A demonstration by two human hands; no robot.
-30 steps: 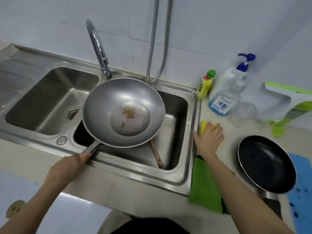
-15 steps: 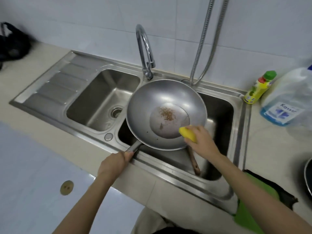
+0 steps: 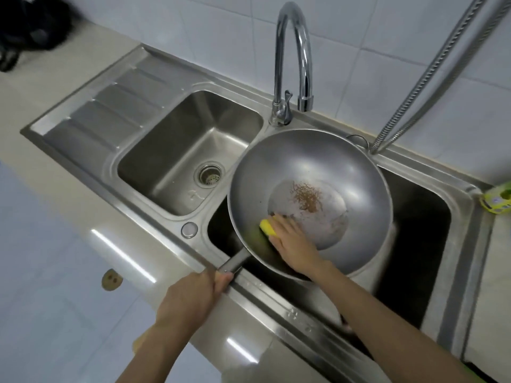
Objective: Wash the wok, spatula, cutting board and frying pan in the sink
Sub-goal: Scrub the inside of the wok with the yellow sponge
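A steel wok (image 3: 309, 167) with brown burnt residue in its flat bottom hangs over the right basin of the double sink (image 3: 459, 244). My left hand (image 3: 190, 297) grips the wok's handle (image 3: 233, 262) at the sink's front rim. My right hand (image 3: 293, 241) presses a yellow sponge (image 3: 266, 227) against the wok's inner wall, near the handle side. The wok hides most of the right basin, and the spatula, cutting board and frying pan are out of sight.
A curved chrome tap (image 3: 293, 64) stands behind the wok, its spout above the wok's far rim. A metal hose (image 3: 431, 76) runs up the tiled wall at right. The left basin (image 3: 188, 150) with its drain lies beside a draining board. A yellow-green bottle (image 3: 497, 200) sits at the right edge.
My right hand carried the sponge from the counter at right into the wok and now presses it on the inner wall. The view swung left; the frying pan left the frame.
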